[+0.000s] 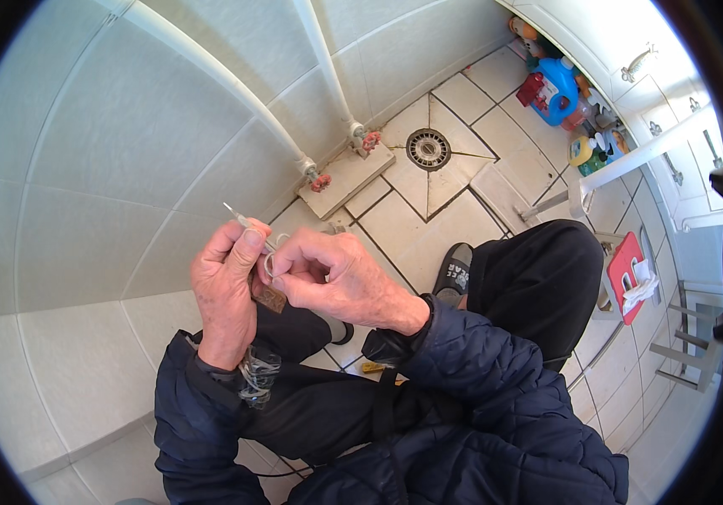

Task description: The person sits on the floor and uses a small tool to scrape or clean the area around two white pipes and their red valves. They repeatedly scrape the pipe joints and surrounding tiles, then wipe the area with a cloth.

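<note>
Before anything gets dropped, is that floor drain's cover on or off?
On: the round, slotted drain cover sits in place, with no uncovered gap visible around its edge.

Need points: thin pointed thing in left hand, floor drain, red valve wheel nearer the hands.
Thin pointed thing [237,215]: head view, exposed length near its tip.
Floor drain [429,150]: head view, middle of its round grate.
Nearer red valve wheel [321,183]: head view, middle of the wheel.

Pale capital lettering is showing on the dark grey slipper [454,268], just below the round metal floor drain [428,150]. Right of that drain, markings on the blue plastic jug [555,74] are appearing too small to read.
</note>
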Tool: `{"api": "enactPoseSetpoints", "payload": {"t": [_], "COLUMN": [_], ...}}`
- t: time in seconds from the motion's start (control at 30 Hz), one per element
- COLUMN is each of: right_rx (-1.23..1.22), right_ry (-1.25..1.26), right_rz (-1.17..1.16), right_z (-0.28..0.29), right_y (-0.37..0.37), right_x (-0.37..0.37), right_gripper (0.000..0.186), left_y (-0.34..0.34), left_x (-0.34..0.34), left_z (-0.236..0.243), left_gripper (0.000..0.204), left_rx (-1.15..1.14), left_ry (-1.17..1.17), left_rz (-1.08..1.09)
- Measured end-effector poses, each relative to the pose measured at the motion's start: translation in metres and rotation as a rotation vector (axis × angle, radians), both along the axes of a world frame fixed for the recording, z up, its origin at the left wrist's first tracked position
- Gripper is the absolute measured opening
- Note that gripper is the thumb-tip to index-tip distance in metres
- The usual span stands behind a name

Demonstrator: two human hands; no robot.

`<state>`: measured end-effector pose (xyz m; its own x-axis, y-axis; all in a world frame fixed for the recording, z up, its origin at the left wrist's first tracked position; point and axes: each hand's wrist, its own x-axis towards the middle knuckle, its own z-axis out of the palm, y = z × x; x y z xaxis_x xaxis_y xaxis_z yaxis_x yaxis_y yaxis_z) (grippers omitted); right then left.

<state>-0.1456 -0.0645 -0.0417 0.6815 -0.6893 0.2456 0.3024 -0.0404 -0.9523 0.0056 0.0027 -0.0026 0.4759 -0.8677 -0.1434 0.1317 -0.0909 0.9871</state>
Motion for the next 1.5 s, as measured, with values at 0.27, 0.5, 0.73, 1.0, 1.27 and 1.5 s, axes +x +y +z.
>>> {"api": "enactPoseSetpoints", "payload": {"t": [0.27, 0.5, 0.73, 1.0, 1.27, 1.5], "right_rx": [-0.095, 0.058, 0.599, 0.698, 0.747, 0.717], "right_ry": [0.021, 0.081, -0.021, -0.114, -0.134, -0.124], "right_rz": [0.013, -0.143, 0.188, 0.223, 0.190, 0.229], "right_z": [-0.006, -0.006, 0.003, -0.007, -0.010, -0.006], "right_y": [-0.001, -0.003, -0.004, -0.003, 0.000, -0.002], "right_x": [0.001, 0.002, -0.003, -0.001, 0.003, 0.001], "right_gripper": [0.013, 0.025, 0.030, 0.017, 0.016, 0.015], "left_y": [0.000, -0.001, -0.003, -0.001, 0.001, 0.000], "left_x": [0.001, -0.001, -0.005, -0.007, -0.005, -0.006], "left_z": [-0.001, 0.003, 0.005, 0.005, 0.003, 0.001], "left_gripper": [0.020, 0.022, 0.020, 0.011, 0.009, 0.009], "left_rx": [0.056, 0.057, 0.025, 0.021, 0.032, -0.004], "left_ry": [-0.010, -0.035, -0.095, -0.092, -0.162, -0.194], "left_rz": [0.019, 0.045, -0.004, -0.114, -0.146, -0.187]}}
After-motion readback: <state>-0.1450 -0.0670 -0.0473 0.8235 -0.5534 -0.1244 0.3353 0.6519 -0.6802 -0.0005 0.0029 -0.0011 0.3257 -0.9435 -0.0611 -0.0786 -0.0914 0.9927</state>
